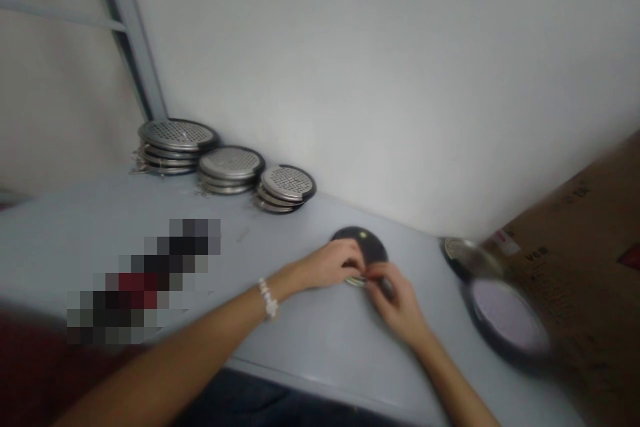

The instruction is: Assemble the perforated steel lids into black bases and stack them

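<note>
My left hand (333, 265) and my right hand (397, 300) meet at the near edge of a dark round disc (361, 245) that lies on the pale table (310, 333). The fingers of both hands are curled and pinch at a small metal part (356, 280) under the disc's rim. A white bead bracelet (269, 298) sits on my left wrist. The picture is blurred, so the exact grip is unclear.
Three stacks of perforated metal discs (176, 145) (231, 169) (286, 188) stand along the back wall at the left. Two dark round pans (507, 320) (463, 252) lie at the right beside a brown cardboard box (585, 247). A pixelated patch (145, 280) covers part of the table at the left.
</note>
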Motion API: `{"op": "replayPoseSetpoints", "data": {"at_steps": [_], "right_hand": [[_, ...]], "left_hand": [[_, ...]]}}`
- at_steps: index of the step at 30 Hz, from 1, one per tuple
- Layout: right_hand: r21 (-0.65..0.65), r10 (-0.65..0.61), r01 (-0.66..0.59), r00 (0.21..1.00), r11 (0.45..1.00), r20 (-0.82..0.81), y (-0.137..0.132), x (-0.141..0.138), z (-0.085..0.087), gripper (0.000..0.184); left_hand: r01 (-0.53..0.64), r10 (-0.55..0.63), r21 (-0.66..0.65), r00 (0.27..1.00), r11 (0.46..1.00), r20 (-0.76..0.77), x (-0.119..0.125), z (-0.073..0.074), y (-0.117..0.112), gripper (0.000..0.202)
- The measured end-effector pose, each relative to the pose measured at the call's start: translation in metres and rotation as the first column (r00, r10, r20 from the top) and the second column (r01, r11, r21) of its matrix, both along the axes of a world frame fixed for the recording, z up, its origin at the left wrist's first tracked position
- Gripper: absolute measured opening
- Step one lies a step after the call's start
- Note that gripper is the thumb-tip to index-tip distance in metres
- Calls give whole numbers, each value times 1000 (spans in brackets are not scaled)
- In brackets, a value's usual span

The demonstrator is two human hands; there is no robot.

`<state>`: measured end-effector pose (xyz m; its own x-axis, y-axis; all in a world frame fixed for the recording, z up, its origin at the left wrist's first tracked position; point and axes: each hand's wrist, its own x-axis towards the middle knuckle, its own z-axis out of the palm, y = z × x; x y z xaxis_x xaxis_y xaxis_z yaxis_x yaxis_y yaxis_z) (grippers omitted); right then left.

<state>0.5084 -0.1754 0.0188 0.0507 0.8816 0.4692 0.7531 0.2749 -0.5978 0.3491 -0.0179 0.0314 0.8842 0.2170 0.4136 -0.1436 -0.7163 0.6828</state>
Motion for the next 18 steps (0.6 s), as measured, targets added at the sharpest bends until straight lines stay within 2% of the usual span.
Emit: {"op": "replayPoseSetpoints", "data": {"at_steps": [3,8,11,15,18], "right_hand": [[17,-3,2,998,1000,67,1,-3,-3,21],[44,-3,-3,988,999,153,2,-5,-4,4],[41,0,-6,990,999,140,-1,-3,2,8],[71,-89,80,989,994,122,-6,3,6,6],[41,-101,97,988,994,120,-7,9,5,8]], "left_hand": [[-66,66,13,998,998,0,1,-1,-6,17],[-79,81,49,996,996,-26,1,1,-12,17],[-82,84,53,996,995,-35,0,3,-12,16],[-73,76,79,996,994,-38,-3,7,-13,14],[-76,82,128,996,989,-39,-6,7,-15,11]]}}
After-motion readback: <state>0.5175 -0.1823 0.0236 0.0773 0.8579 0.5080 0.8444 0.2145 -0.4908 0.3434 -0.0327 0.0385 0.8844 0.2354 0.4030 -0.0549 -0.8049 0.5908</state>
